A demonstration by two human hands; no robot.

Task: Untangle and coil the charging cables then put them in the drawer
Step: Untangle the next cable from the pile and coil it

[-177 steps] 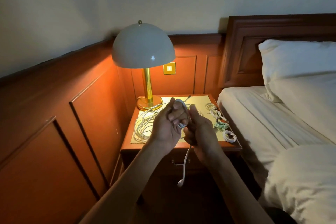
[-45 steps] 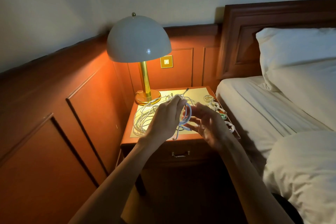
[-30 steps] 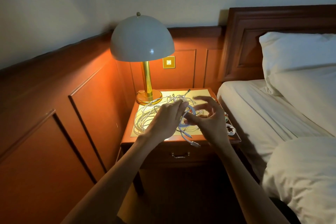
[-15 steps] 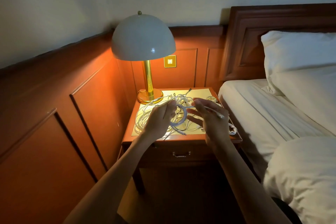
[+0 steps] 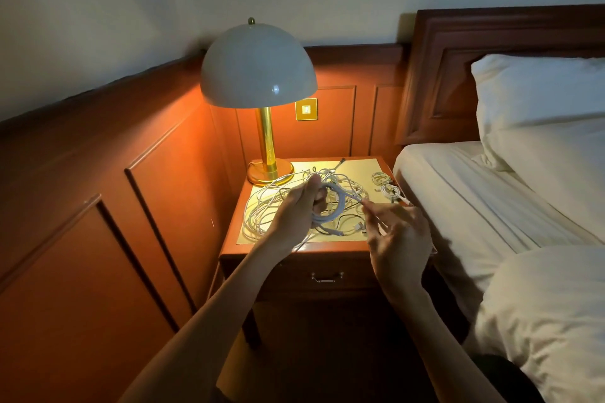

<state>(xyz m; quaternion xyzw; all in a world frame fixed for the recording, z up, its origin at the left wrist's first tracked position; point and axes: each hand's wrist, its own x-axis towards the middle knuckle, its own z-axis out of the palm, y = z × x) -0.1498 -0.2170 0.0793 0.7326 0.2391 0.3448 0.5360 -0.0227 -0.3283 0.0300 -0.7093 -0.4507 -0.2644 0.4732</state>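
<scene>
Both hands were raised over the front half of the nightstand (image 5: pixel 330 247). The left hand (image 5: pixel 296 216) was curled round a coiled cable (image 5: pixel 330 209), a pale loop of several turns lifted above the mat (image 5: pixel 357 167). The right hand (image 5: pixel 399 232) pinched that cable's free end between thumb and forefinger, its other fingers loosely spread. A short stretch of cable ran from the coil to the pinch.

Beneath and behind the left hand lay a tangle of cables (image 5: pixel 265 203). Its white strands were heaped across the left and middle of the mat and reached the base of the lamp (image 5: pixel 258 65) at the back-left corner. Two small coils (image 5: pixel 386 185) sat apart from the heap near the right edge, one behind the other. Between the heap and the small coils, a strip of bare mat ran to the back edge. A connector (image 5: pixel 360 226) lay close to the mat's front border.

The nightstand was hemmed in, with wood panelling (image 5: pixel 98 206) to the left and behind, and the bed (image 5: pixel 474 193) just beside its right edge. Only the front stood open, where dark floor showed under both forearms.

The drawer (image 5: pixel 353 271) below the top was closed, its metal handle (image 5: pixel 326 277) centred. What it held could not be seen.
</scene>
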